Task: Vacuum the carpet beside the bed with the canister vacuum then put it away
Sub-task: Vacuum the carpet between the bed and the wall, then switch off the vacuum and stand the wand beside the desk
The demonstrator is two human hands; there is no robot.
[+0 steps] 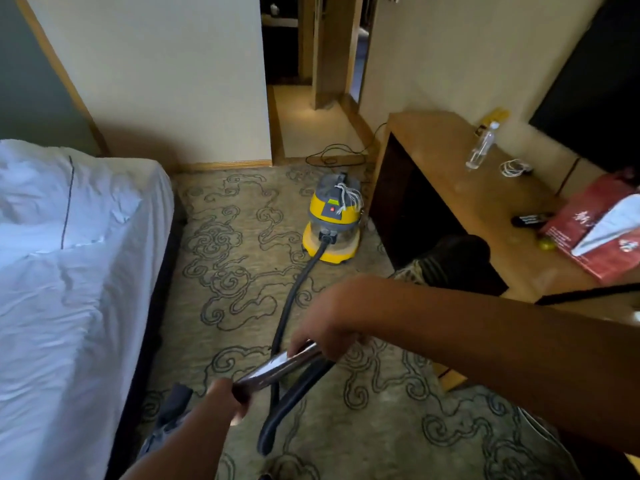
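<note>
A yellow and grey canister vacuum point(331, 220) stands on the patterned carpet point(239, 271) between the bed point(76, 271) and the desk. Its dark hose point(292, 299) runs from the canister toward me and loops near my hands. I hold the shiny metal wand point(277, 367) across my body: my right hand point(329, 323) grips its upper end, and my left hand point(225, 398) grips its lower end. The wand's floor nozzle is out of sight.
A wooden desk point(460, 202) on the right carries a water bottle point(481, 147), a white cable, a red bag point(595, 233) and a dark remote. A black power cord point(337, 155) lies on the floor by the doorway point(311, 98). A dark stool sits under the desk.
</note>
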